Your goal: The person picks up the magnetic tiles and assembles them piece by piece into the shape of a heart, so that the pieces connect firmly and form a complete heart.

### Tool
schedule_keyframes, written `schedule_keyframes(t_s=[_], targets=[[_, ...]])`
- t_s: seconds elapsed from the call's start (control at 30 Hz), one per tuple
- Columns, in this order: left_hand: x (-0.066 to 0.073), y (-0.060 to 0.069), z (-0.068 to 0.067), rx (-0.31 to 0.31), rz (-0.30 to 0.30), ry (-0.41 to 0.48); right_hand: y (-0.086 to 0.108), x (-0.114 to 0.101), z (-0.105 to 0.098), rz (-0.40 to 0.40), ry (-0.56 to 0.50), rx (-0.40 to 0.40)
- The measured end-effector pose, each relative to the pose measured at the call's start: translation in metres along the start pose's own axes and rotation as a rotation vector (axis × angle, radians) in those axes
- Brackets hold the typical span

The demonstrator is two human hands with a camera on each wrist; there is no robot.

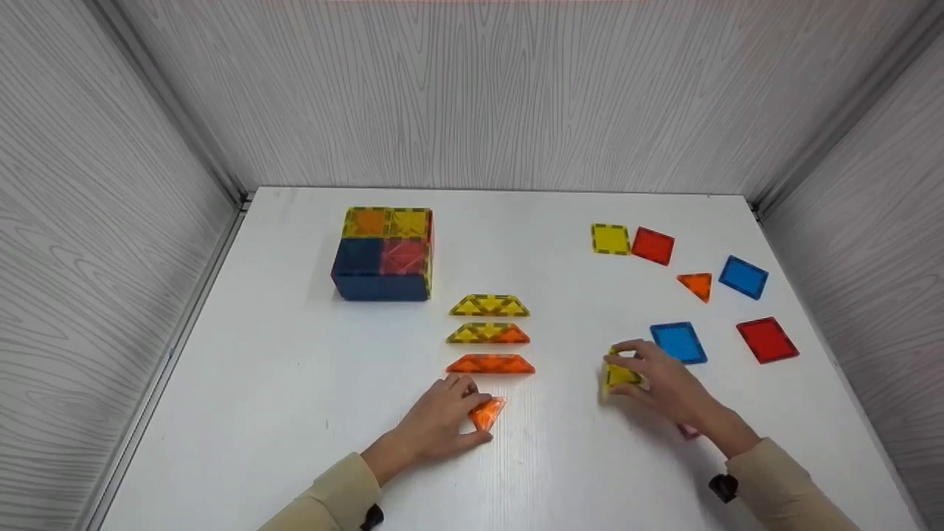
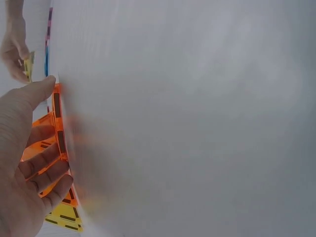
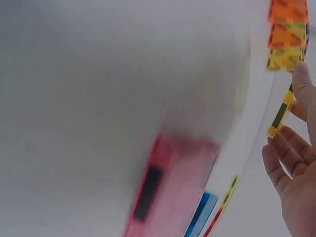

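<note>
My left hand (image 1: 439,422) pinches an orange triangular magnetic tile (image 1: 487,414) between thumb and fingers, low at the table's front middle. In the left wrist view the edge of that orange tile (image 2: 59,123) shows beside the fingers. On the right, my right hand (image 1: 667,383) grips a yellow triangular magnetic tile (image 1: 622,375); its edge shows in the right wrist view as a yellow strip (image 3: 280,114). Beyond my left hand lie three flat strips in a column: an orange one (image 1: 490,363), a yellow-and-orange one (image 1: 488,333) and a yellow one (image 1: 490,305).
A box of joined tiles (image 1: 382,286) stands at the back left. Loose tiles lie on the right: yellow (image 1: 611,240), red (image 1: 653,245), an orange triangle (image 1: 697,285), blue (image 1: 743,277), another blue (image 1: 678,342), another red (image 1: 768,340). A pink tile (image 3: 177,187) lies partly under my right hand.
</note>
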State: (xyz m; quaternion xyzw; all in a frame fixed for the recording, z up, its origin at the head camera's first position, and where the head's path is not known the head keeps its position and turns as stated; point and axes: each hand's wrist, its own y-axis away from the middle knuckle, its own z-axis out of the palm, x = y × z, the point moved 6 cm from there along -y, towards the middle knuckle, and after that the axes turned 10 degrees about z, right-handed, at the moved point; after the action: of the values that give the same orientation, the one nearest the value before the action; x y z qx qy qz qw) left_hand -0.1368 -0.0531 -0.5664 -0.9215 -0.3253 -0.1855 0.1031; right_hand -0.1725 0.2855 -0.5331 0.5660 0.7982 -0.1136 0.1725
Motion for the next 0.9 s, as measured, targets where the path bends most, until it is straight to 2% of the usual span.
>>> schedule_keyframes(t_s=[0.23,0.47,0.73,0.9], targets=[[0.001,-0.001,0.000,-0.012,-0.013,-0.002,-0.005,-0.044,0.029,-0.134,0.051,-0.135],[0.003,-0.001,0.001,0.003,-0.006,-0.036,-0.009,-0.068,0.046,-0.224,0.071,-0.153],[0.005,-0.005,0.003,-0.015,-0.016,-0.011,-0.009,-0.086,0.059,-0.262,0.069,-0.213],[0.007,-0.009,0.004,-0.027,-0.023,-0.022,-0.008,-0.093,0.063,-0.267,0.053,-0.214]])
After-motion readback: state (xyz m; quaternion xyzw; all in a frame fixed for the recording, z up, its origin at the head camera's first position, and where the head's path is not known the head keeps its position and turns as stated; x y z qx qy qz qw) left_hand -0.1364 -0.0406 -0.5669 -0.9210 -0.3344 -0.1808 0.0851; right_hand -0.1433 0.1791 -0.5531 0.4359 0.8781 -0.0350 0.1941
